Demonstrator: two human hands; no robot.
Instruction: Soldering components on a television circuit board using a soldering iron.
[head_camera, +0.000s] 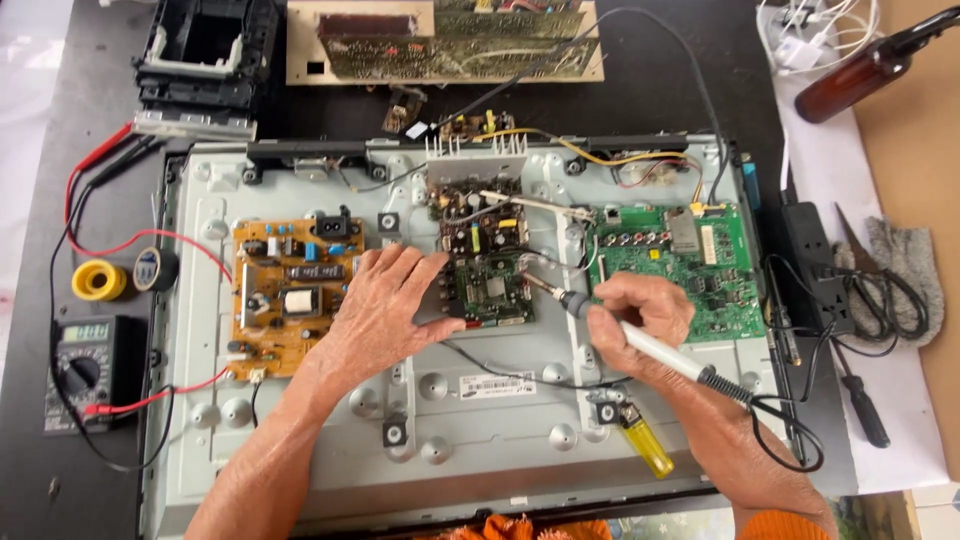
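Left hand (385, 310): flat, fingers spread, grip closed on nothing, pressed on small green circuit board (488, 285) at centre of metal back panel (300, 470). Right hand (640, 315): grip closed round soldering iron (640, 340), tip at board's right edge. Boards uncovered, work judged mid-way. Yellow lighter (645, 442), multimeter (85, 365) nearby on surface.

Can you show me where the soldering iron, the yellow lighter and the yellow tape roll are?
soldering iron (650, 348), head view, on its white handle.
yellow lighter (647, 447), head view, on its yellow body.
yellow tape roll (99, 280), head view, on its ring.
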